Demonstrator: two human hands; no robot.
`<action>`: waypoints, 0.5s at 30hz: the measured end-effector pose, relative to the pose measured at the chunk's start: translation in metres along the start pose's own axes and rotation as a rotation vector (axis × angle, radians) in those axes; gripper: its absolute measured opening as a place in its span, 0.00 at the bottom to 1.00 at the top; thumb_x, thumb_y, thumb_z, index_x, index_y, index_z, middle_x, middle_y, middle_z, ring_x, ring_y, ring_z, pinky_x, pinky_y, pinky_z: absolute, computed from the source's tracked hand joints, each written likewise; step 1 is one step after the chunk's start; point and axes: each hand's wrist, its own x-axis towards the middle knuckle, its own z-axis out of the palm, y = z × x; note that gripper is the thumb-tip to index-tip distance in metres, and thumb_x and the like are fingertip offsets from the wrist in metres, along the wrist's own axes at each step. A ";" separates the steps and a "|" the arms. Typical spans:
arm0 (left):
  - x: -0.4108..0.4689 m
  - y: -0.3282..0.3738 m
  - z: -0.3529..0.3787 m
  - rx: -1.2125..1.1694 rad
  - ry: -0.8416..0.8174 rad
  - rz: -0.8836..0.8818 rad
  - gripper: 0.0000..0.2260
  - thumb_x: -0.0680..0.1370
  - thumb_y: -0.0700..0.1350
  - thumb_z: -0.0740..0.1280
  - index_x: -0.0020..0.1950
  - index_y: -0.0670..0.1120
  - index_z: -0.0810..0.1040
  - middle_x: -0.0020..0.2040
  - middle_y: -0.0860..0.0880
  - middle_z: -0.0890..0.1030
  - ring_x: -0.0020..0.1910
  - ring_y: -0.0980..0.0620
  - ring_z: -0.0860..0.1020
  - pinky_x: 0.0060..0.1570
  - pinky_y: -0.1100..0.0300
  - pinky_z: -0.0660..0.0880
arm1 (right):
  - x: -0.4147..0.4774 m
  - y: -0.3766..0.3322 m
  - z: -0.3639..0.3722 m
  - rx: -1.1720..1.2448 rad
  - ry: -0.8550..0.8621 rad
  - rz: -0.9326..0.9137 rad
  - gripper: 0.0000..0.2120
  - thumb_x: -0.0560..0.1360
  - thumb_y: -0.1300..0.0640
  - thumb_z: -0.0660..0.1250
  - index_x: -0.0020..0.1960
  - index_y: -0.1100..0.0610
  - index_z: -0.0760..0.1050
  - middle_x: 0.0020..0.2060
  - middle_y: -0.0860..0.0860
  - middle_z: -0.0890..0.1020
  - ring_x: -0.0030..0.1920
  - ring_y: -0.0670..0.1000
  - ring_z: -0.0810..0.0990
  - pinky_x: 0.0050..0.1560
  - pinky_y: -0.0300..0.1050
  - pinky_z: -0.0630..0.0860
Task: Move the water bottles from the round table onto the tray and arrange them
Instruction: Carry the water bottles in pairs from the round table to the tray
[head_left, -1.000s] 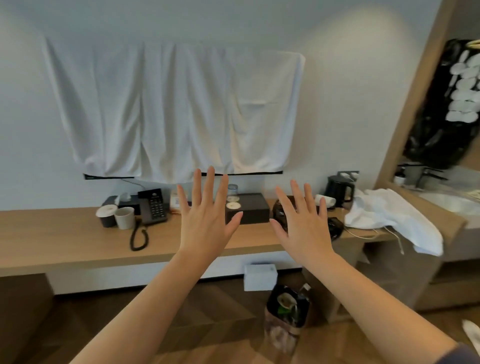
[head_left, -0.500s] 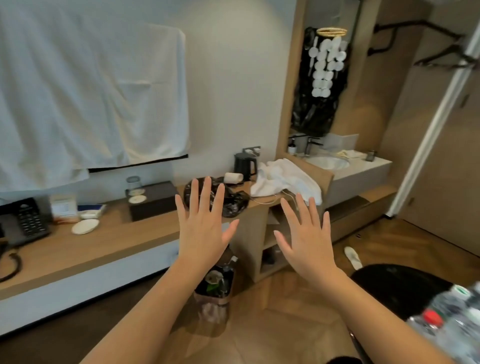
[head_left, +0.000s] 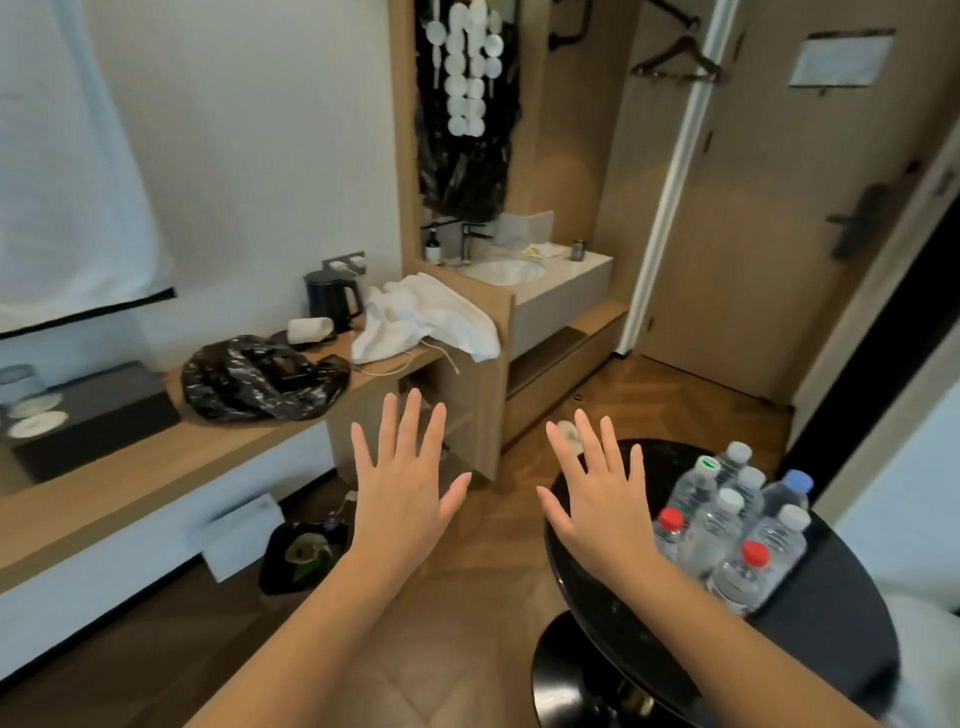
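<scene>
At lower right, newly in view, water bottles (head_left: 727, 525) on round surface (head_left: 831, 649) (none moved yet); left hand (head_left: 402, 499), right hand (head_left: 597, 514) aloft, fingers (head_left: 412, 426) spread.

i can't read any text from here. the labels on the water bottles (head_left: 712, 531) are a blur, and the printing on the white notice (head_left: 839, 57) on the door (head_left: 769, 218) is too small to make out.

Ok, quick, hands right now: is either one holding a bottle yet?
Left hand: open, fingers spread, holding nothing.
Right hand: open, fingers spread, holding nothing; water bottles untouched.
</scene>
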 end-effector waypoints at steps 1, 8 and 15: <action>0.004 0.006 0.007 -0.022 -0.009 0.024 0.34 0.75 0.62 0.63 0.76 0.46 0.62 0.77 0.41 0.59 0.77 0.39 0.53 0.69 0.33 0.56 | -0.003 0.007 0.002 -0.012 -0.004 0.024 0.34 0.78 0.39 0.59 0.80 0.46 0.52 0.79 0.54 0.55 0.79 0.60 0.50 0.73 0.67 0.54; 0.033 0.035 0.047 -0.114 -0.075 0.205 0.34 0.75 0.63 0.61 0.76 0.47 0.62 0.77 0.42 0.59 0.77 0.40 0.54 0.69 0.33 0.56 | -0.019 0.039 0.020 -0.096 -0.089 0.226 0.34 0.79 0.38 0.53 0.80 0.44 0.42 0.80 0.52 0.45 0.79 0.58 0.41 0.75 0.64 0.45; 0.061 0.050 0.080 -0.174 -0.132 0.364 0.34 0.77 0.66 0.53 0.78 0.51 0.55 0.79 0.45 0.52 0.78 0.43 0.45 0.72 0.36 0.49 | -0.028 0.051 0.027 -0.141 -0.123 0.437 0.33 0.80 0.37 0.51 0.80 0.43 0.41 0.80 0.51 0.43 0.79 0.57 0.39 0.77 0.63 0.46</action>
